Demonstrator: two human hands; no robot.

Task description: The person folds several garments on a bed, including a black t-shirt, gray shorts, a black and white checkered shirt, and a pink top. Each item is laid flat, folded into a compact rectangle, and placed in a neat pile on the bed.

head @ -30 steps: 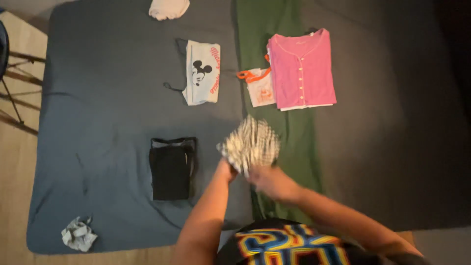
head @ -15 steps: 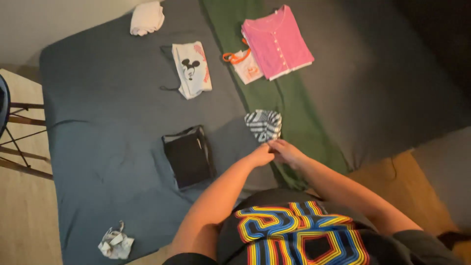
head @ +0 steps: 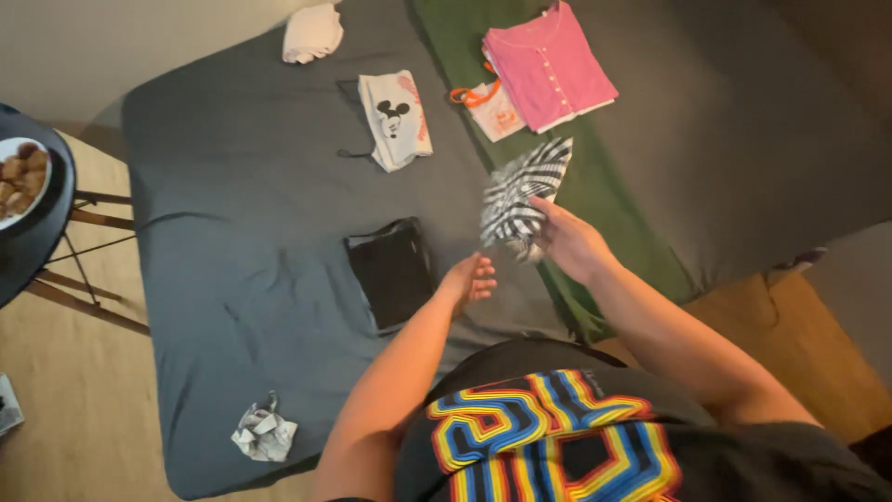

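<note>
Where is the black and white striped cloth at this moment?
In the head view the striped cloth is held up in the right hand, above the bed, just below the folded pink shirt and to the right of the folded black garment.

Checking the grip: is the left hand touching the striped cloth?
Apart. The head view shows dark sheet between the open left hand and the striped cloth, which only the right hand holds.
</note>
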